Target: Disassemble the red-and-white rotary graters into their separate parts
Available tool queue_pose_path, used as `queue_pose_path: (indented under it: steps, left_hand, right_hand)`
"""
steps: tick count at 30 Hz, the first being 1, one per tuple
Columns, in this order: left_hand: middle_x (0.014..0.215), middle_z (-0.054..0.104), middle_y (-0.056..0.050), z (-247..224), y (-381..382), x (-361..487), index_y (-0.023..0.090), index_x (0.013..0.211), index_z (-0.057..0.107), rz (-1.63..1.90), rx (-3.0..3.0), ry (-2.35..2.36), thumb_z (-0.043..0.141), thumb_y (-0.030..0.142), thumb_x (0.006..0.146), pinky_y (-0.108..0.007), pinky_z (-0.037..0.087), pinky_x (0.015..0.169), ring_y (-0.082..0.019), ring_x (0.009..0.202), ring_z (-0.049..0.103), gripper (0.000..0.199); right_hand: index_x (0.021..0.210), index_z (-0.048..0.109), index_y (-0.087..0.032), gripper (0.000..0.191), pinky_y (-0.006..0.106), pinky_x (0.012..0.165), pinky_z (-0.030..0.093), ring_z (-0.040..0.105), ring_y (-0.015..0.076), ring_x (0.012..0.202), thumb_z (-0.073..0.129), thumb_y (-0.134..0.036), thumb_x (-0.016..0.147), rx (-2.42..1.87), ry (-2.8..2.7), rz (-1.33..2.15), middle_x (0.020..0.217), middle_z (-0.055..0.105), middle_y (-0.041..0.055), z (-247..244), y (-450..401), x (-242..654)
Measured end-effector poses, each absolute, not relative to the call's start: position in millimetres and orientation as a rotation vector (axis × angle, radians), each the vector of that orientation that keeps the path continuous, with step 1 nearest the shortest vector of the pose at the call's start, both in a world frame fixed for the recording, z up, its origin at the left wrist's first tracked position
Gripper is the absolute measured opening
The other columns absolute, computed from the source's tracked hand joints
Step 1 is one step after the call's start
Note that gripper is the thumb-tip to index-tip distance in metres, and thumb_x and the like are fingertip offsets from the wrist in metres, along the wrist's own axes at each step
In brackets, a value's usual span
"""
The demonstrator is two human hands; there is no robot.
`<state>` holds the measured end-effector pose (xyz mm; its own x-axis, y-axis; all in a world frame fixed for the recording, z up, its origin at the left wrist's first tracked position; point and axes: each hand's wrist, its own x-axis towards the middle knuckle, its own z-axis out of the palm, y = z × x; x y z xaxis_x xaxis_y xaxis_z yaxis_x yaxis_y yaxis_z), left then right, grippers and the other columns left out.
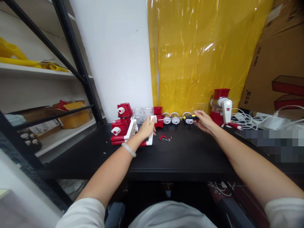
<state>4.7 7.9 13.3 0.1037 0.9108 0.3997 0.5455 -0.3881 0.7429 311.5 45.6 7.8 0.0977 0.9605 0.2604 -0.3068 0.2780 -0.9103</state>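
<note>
Screwdriver (189, 117) crosswise, pointing left, toward white crank (150, 136)

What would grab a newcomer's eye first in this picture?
Probably the glossy yellow plastic sheet hanging behind the black table. Then the black-and-yellow screwdriver in the right hand, its shaft reaching toward the white plastic part in the left hand. Further right stands a red-and-white plastic machine.

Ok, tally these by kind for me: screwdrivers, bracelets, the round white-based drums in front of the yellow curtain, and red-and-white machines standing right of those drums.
Screwdriver, in the right hand: 1
Bracelet, on the left wrist: 1
White-based drums: 3 visible
Red-and-white machine: 1
Total: 6
</note>
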Motion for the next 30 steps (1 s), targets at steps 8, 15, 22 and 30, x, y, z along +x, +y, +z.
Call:
queue_pose_path:
  steps: [8, 15, 22, 30]
  left_hand:
    - [0.056, 0.055, 0.004, 10, 11, 6, 0.022, 0.099, 0.043, 1.186, 1.902, 1.432, 0.033, 0.059, 0.099, -0.029, 0.046, 0.049, -0.018, 0.044, 0.060, 0.038]
    - [0.054, 0.055, 0.006, 10, 5, 12, 0.023, 0.097, 0.043, 1.165, 1.856, 1.425, 0.034, 0.057, 0.099, -0.027, 0.044, 0.047, -0.017, 0.042, 0.059, 0.035]
    - [0.054, 0.055, 0.004, 10, 9, 8, 0.022, 0.094, 0.043, 1.205, 1.886, 1.426, 0.036, 0.056, 0.099, -0.028, 0.044, 0.047, -0.018, 0.041, 0.059, 0.035]
    - [0.053, 0.055, 0.005, 10, 9, 8, 0.022, 0.092, 0.040, 1.188, 1.887, 1.437, 0.034, 0.053, 0.101, -0.026, 0.044, 0.045, -0.016, 0.040, 0.058, 0.033]
  right_hand:
    - [0.088, 0.047, -0.026, 0.034, 0.022, 0.057, 0.044, 0.061, 0.0134, 0.073, 0.078, -0.026, 0.071, -0.703, -1.082, 1.138, 0.079, 0.060, -0.0029, 12, 39, 313]
    - [0.082, 0.050, -0.022, 0.017, 0.024, 0.054, 0.046, 0.058, 0.0125, 0.056, 0.063, -0.033, 0.086, -0.792, -1.046, 1.133, 0.069, 0.060, -0.0014, 14, 45, 318]
    - [0.061, 0.048, -0.021, 0.054, 0.024, 0.038, 0.029, 0.040, 0.0111, 0.034, 0.047, -0.067, 0.090, -1.130, -1.313, 0.823, 0.040, 0.046, 0.0004, -3, 63, 327]
    - [0.079, 0.053, -0.023, 0.040, 0.022, 0.043, 0.033, 0.039, 0.0078, 0.042, 0.073, -0.057, 0.075, -0.844, -1.247, 0.986, 0.052, 0.048, -0.0060, -1, 60, 324]
